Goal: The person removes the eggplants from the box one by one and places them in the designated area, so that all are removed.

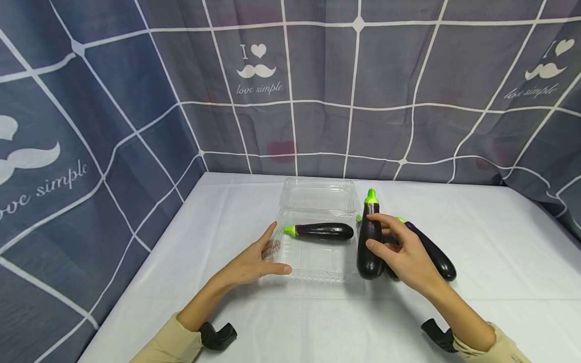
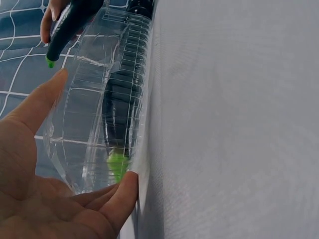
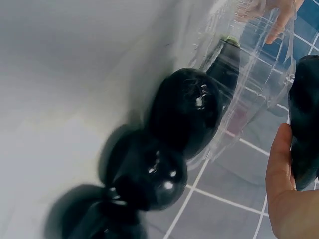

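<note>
A clear plastic clamshell box (image 1: 317, 259) lies with its lid (image 1: 320, 194) folded back. Inside it rests a dark purple eggplant (image 1: 324, 231), its green stem pointing left. At the box's left side my left hand (image 1: 249, 259) has its thumb and fingers spread, the fingertips at the wall; in the left wrist view the same hand (image 2: 65, 194) frames that end of the box. My right hand (image 1: 406, 254) holds a second eggplant (image 1: 369, 242) between thumb and fingers, raised beside the box's right side, stem upward and away.
More eggplants lie right of the box: one (image 1: 433, 252) slants beyond my right hand, others are partly hidden beneath it. The right wrist view shows several rounded ends, including one eggplant (image 3: 187, 109) near the box. A white cloth covers the table (image 1: 317, 322); a checked curtain (image 1: 317, 126) hangs behind.
</note>
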Motion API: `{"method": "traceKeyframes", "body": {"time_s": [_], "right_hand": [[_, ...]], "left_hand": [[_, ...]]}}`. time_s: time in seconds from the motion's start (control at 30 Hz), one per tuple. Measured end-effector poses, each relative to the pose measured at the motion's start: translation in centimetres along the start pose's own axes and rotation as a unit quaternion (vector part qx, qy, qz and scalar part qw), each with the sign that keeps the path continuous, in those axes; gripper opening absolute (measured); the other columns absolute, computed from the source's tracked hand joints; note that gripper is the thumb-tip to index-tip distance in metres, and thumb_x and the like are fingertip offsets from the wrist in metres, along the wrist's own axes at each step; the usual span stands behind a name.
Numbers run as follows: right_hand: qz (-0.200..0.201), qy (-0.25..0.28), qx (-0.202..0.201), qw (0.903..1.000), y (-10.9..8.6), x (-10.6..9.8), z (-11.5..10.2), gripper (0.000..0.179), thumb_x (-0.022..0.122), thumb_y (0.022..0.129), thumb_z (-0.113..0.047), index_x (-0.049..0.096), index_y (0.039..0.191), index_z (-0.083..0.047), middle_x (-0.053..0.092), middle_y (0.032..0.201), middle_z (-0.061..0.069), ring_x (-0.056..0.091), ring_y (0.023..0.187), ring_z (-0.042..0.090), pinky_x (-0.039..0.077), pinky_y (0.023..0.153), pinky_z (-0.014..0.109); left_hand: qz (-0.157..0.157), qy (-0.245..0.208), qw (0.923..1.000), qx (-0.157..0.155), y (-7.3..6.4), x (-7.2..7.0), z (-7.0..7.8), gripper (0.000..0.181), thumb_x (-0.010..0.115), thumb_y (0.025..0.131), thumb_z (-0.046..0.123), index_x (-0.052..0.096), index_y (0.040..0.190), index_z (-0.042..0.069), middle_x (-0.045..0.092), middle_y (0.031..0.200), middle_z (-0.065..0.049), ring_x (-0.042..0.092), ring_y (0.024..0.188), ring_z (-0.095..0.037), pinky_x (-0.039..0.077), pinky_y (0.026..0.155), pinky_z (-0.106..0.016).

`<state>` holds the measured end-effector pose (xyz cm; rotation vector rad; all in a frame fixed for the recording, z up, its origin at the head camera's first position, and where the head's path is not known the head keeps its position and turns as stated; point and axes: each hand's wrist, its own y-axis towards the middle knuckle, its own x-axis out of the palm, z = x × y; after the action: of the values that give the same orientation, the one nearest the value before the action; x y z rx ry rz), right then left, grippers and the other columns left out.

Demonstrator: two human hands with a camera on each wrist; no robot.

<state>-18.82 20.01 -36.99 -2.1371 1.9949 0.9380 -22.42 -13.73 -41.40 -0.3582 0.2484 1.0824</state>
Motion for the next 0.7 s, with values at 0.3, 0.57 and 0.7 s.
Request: {"method": "traceKeyframes", "body": {"time_s": [0.3, 0.57, 0.7], "right_hand": [[-0.011, -0.027, 0.025, 0.9993, -1.0, -2.0, 0.2, 0.047, 0.066, 0.095, -0.01, 0.053, 0.14, -0.013, 0.055, 0.128, 0.011, 0.058, 0.104, 0.009, 0.05, 0.081, 0.018], [0.017, -0.085, 0.015, 0.9961, -2.1, -4.6, 1.2, 0.045, 0.066, 0.093, -0.005, 0.056, 0.138, -0.009, 0.051, 0.124, 0.006, 0.057, 0.1, 0.0, 0.047, 0.079, 0.012], [0.037, -0.114, 0.015, 0.9927, -2.7, -6.4, 2.2, 0.047, 0.068, 0.092, -0.004, 0.057, 0.137, -0.009, 0.051, 0.124, 0.004, 0.052, 0.102, -0.001, 0.043, 0.079, 0.007]], "left_hand": [[0.0, 0.005, 1.0, -0.003, -0.1, -0.1, 0.0, 0.12, 0.085, 0.076, 0.041, 0.001, 0.16, 0.028, 0.013, 0.161, -0.019, 0.02, 0.146, -0.031, 0.023, 0.114, -0.048], [-0.002, 0.007, 1.0, 0.0, -0.1, -0.2, -0.1, 0.118, 0.084, 0.077, 0.04, 0.0, 0.16, 0.028, 0.011, 0.161, -0.018, 0.018, 0.147, -0.03, 0.023, 0.114, -0.049], [-0.007, 0.005, 1.0, 0.001, 0.0, -0.1, 0.0, 0.117, 0.084, 0.078, 0.038, 0.0, 0.16, 0.028, 0.01, 0.162, -0.016, 0.017, 0.147, -0.03, 0.023, 0.114, -0.048]]}}
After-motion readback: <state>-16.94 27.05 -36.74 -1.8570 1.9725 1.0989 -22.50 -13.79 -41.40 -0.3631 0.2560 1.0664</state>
